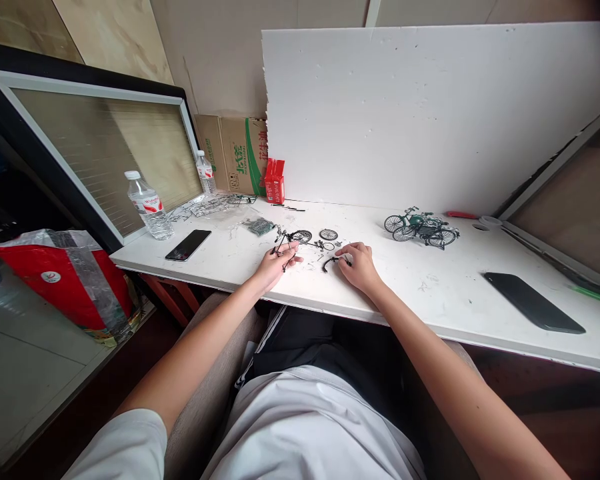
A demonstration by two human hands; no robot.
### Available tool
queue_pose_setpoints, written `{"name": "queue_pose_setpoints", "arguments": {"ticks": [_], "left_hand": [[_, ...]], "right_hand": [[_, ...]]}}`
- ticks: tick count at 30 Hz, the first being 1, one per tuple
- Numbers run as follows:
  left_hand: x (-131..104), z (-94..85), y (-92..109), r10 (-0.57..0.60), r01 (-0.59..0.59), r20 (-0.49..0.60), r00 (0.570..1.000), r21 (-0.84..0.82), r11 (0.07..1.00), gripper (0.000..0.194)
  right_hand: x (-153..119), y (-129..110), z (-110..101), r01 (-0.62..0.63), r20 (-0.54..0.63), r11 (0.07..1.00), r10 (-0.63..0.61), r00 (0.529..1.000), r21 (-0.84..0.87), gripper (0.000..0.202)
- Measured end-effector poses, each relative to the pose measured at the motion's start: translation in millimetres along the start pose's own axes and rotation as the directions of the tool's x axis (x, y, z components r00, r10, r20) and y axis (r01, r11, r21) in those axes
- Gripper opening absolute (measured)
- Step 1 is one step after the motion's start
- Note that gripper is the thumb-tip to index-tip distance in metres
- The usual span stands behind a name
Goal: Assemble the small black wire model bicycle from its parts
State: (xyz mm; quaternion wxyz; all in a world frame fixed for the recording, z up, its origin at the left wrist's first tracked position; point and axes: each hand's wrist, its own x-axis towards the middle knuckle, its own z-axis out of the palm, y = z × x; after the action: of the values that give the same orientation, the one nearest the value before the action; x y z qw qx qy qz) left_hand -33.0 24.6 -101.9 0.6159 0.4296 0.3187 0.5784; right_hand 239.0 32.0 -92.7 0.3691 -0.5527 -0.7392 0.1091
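My left hand (276, 267) is closed round a thin black model bicycle frame (283, 252), tilted above the table's front part. Fingers of my right hand (356, 264) are pressed together on a small curved black part (329, 263) at the tabletop. Just beyond my left hand is a small black spoked wheel (301, 236), and a loose wheel (329, 234) lies flat to its right. Small black pieces (325, 245) are scattered between my hands. Farther right stand green and black model bicycles (420, 228), close together.
On the white table (410, 293) are a phone (189, 245), a dark phone-like slab (534, 302), a water bottle (150, 208), another bottle (206, 175), a red box (275, 181) and a bag of green parts (260, 227). A white board (430, 113) stands behind.
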Motion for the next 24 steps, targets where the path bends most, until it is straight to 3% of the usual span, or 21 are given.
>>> {"name": "queue_pose_setpoints", "arguments": {"ticks": [4,13,24], "left_hand": [[0.8,-1.2,-2.5,0.036,-0.036,-0.024,0.999,-0.005,0.999,0.037],[-2.2,2.9,3.0,0.086,-0.103,-0.194,0.977,-0.081,0.991,0.044],[-3.1,5.0,2.4,0.042,-0.057,-0.158,0.986,-0.090,0.994,0.046]], "right_hand": [[0.1,1.7,0.8,-0.011,-0.012,1.000,0.011,1.000,0.007,0.025],[0.1,2.9,0.9,-0.005,-0.013,1.000,0.005,1.000,0.021,0.024],[-0.6,1.6,0.9,0.006,-0.022,1.000,-0.006,1.000,0.010,0.024]]}}
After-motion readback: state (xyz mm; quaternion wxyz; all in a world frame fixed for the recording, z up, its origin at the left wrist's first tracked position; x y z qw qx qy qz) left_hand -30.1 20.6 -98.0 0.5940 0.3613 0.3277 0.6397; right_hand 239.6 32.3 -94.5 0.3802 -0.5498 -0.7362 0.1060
